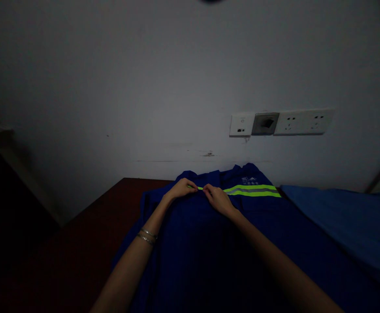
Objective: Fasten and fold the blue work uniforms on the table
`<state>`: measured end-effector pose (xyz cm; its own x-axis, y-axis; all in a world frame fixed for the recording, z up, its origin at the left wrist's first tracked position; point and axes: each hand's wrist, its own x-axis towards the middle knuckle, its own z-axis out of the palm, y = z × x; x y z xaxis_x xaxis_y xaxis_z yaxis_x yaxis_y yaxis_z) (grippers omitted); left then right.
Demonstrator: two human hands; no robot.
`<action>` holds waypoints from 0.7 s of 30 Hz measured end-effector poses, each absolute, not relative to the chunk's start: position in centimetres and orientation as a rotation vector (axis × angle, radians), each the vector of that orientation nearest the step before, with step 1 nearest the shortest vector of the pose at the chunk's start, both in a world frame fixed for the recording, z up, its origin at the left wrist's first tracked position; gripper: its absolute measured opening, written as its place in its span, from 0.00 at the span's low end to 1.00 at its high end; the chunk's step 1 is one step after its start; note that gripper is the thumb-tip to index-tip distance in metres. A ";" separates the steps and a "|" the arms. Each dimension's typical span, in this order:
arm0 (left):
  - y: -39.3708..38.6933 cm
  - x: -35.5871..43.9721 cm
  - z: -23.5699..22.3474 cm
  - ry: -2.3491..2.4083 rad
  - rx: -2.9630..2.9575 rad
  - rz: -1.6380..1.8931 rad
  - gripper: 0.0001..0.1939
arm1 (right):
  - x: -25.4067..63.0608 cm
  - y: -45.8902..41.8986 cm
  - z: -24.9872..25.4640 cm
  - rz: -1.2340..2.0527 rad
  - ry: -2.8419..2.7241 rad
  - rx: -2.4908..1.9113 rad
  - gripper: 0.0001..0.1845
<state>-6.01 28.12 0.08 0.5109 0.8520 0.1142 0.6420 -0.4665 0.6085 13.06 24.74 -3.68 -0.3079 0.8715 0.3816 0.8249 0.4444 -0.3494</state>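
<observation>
A wall (163, 78) backs a dark red surface (101, 213) where a blue garment (183, 234) lies spread beside a lighter cloth (343, 221); left hand (182, 188) and right hand (219, 200), close together, each pinch the garment in a narrow grip along its stripe (255, 190).

- You face a socket strip (301, 123) on the pale wall (127, 78).
- Below the strip, toward your left: scuff marks (208, 154).
- Below the strip, toward your right: a dull-blue cloth (349, 221).
- Well left of and below the strip: your dark-red tabletop (108, 208).
</observation>
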 end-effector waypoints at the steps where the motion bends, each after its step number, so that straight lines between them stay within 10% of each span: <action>1: 28.2 -6.0 -0.3 1.202 2.208 0.607 0.14 | 13.1 24.8 -3.8 0.136 -2.165 -1.402 0.13; 21: 31.5 -4.4 -4.9 1.208 1.858 1.083 0.08 | 10.9 22.4 -3.6 -0.063 -2.592 -1.424 0.11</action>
